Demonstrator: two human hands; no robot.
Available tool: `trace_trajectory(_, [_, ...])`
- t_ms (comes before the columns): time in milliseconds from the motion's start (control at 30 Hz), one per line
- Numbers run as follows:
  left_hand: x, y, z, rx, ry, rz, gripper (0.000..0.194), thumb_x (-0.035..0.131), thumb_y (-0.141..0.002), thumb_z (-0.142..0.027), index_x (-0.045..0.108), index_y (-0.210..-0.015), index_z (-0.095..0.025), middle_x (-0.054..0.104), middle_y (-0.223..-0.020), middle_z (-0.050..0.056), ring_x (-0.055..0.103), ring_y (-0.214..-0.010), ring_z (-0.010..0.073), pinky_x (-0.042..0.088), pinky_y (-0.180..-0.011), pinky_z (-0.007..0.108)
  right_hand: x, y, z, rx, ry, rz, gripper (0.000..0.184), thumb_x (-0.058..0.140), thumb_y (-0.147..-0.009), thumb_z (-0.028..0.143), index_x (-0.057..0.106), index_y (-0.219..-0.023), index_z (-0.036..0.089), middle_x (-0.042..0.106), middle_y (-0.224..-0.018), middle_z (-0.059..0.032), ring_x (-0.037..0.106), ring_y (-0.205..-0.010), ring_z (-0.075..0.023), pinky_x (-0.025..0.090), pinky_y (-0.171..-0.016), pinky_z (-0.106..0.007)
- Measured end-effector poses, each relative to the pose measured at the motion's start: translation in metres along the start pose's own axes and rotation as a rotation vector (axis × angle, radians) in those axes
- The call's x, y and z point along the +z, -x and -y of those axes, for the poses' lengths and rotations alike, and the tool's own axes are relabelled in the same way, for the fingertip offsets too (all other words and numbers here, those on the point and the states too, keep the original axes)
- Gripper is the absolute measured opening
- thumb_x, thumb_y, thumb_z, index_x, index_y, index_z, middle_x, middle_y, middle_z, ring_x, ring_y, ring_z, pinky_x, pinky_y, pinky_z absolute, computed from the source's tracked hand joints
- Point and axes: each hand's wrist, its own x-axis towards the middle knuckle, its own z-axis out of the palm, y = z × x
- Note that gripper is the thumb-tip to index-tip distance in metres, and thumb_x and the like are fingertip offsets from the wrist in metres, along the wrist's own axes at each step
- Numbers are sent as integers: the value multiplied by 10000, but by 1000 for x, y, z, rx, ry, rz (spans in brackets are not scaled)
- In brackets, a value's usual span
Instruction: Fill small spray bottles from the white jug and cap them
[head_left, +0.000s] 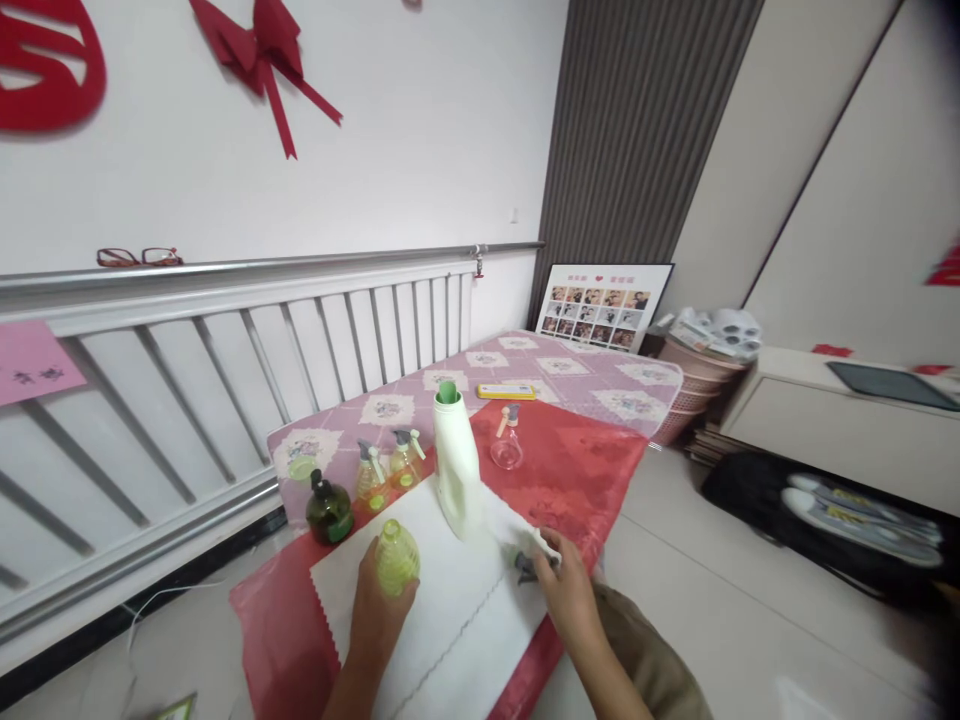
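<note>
My left hand point(375, 618) is wrapped round a yellow-green ribbed bottle point(397, 560) with no top on its neck, held upright above a white cloth point(442, 630). Above the cloth's right side, my right hand point(568, 585) has its fingers closed on a dark grey spray head point(524, 568) with a pale trigger. Between the hands and farther back stands a tall pale-green jug point(460, 480) with a green piece point(447, 392) in its mouth. Two small spray bottles, one nearer point(370, 490) and one behind point(406, 465), stand left of it beside a dark green pump bottle point(328, 515).
A clear spray bottle point(507, 447) stands on the red cover point(577, 470). Behind lies a yellow-edged box point(507, 392) on the patterned tablecloth point(645, 378). A green lid point(302, 467) sits at the left. A radiator point(225, 380) runs along the wall.
</note>
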Motion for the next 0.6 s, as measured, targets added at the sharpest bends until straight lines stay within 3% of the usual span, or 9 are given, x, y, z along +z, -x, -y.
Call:
trace_trajectory(200, [3,-1,5,3,-17,-34,772,657,-694,-387,345,-1375,-200,495,-1397,136,491,-1289,307,410,-1097,475,-10,3,-14,-49,251,137,352,522,-779,231,649,-1107,202,688,-1196,-124,581,-1184,-314,440,-1012,-483])
trace_trajectory(367, [3,-1,4,3,-3,-41,783,652,-703,-406,362,-1392,-173,509,-1401,138,512,-1279,311,423,-1088,471,2,9,-10,-92,410,337,617,531,-686,82,598,-1266,284,605,-1388,-70,402,-1386,-334,317,-1075,-598])
trace_trajectory(600, [-1,-3,2,-3,31,-27,809,689,-689,-361,368,-1406,-168,514,-1414,131,511,-1290,300,409,-1107,441,9,3,-4,-164,535,481,633,492,-740,86,544,-1338,287,621,-1364,-97,406,-1372,-322,247,-1079,-639])
